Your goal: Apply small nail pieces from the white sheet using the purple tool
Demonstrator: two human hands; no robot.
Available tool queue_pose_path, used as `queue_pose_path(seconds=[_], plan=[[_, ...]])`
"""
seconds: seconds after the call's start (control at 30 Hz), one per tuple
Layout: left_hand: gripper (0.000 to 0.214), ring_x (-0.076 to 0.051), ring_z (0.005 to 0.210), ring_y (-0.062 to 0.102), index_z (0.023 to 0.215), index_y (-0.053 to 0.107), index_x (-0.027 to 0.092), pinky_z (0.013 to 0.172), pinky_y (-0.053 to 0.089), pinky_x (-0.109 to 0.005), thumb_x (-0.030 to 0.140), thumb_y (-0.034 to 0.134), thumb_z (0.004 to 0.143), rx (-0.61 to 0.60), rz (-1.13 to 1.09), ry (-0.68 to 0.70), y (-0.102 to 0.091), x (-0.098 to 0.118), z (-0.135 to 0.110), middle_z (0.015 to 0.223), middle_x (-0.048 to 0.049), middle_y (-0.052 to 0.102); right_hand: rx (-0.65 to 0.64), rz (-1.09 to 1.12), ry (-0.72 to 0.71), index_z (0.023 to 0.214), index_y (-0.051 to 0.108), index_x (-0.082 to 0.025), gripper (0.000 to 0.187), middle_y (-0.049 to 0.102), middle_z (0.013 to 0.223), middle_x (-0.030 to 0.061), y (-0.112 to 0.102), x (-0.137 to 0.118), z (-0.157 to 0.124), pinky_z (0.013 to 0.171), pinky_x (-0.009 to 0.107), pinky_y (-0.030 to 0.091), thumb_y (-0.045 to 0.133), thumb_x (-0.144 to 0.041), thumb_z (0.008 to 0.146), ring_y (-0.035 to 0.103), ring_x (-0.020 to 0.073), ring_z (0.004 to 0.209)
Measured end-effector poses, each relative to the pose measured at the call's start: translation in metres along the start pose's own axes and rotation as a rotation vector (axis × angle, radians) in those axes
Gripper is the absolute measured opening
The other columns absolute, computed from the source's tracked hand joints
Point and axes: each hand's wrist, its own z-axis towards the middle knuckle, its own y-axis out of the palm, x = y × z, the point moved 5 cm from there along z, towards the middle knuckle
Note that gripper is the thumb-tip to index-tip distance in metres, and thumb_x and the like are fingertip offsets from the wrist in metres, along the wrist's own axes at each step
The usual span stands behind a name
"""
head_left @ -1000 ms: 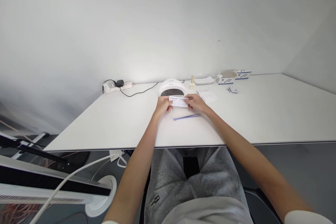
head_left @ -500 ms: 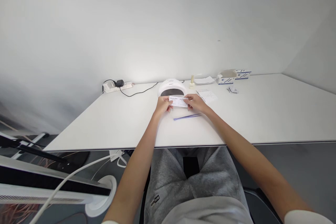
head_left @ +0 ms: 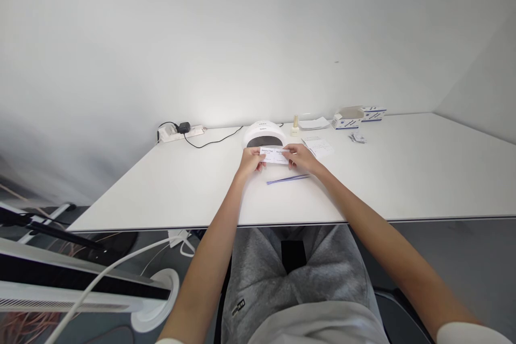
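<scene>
in hands [head_left: 250, 162] [head_left: 299, 157], strip [head_left: 274, 156]: perhaps "alcohol pad"

Wears grey bottoms [head_left: 338, 274] with a small dark-and-light label [head_left: 238, 308] on the left thigh, a pale top [head_left: 322, 325], and white sleeves [head_left: 467, 333] leaving forearms [head_left: 221, 231] bare.

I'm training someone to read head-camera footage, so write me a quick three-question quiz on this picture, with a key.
1. True or false: the left hand and the right hand both hold the white packaging.

2. Fill in the blank: seen from the person's seat, the small bottle stands to the ____ of the domed white device.

3. Which lies nearer the person: (a) the domed white device or (b) the slim bluish tool?

Key: 1. True. 2. Right. 3. (b), the slim bluish tool.
</scene>
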Motion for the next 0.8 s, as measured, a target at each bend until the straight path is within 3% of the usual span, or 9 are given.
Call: queue_pose_path(seconds=[0.8], plan=[[0.004,-0.006,0.032,0.043,0.069,0.06,0.013,0.036,0.024,-0.02,0.016,0.061,0.072,0.01,0.013,0.005,0.0002,0.002,-0.0016,0.051,-0.0011,0.058,-0.042,0.035,-0.014,0.09,0.066,-0.015,0.012,0.057,0.047,-0.0029,0.0019,0.002,0.0004,0.049,0.02,0.043,0.057,-0.024,0.089,0.05,0.0098,0.042]])
